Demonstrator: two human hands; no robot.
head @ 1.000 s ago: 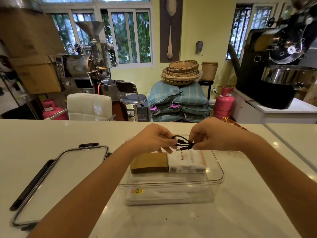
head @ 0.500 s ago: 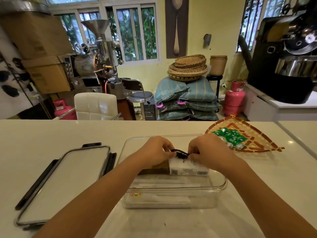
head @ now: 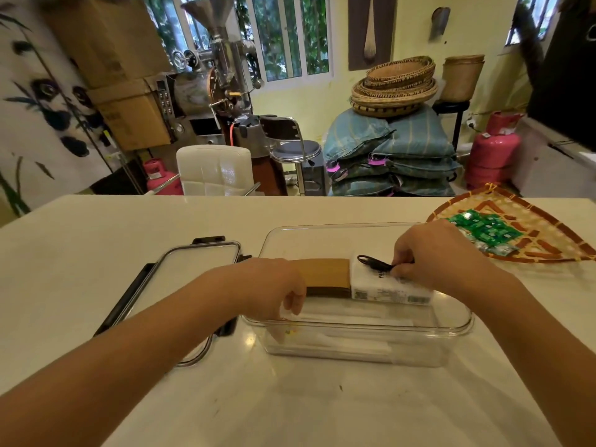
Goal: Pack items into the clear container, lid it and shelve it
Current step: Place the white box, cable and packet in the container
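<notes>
The clear container (head: 371, 329) stands on the white counter in front of me. Inside it lie a brown box (head: 325, 272) and, to its right, a white box (head: 383, 287). A coiled black cable (head: 374, 262) rests on top of the white box, with my right hand (head: 432, 253) pinching its right end. My left hand (head: 274, 285) hangs over the container's left rim, its fingers curled downward and nothing visible in them. The container's lid (head: 180, 285), clear with black latches, lies flat on the counter to the left.
A woven fan-shaped tray (head: 545, 243) with several green packets (head: 483, 229) sits at the right of the counter. Behind the counter stand a white chair (head: 214, 169), a stool, a roasting machine, stacked sacks with baskets and pink gas cylinders.
Both hands lowered the cable from above the container onto the white box. My left hand then let go and moved left to the container's rim. The camera view shifted left.
</notes>
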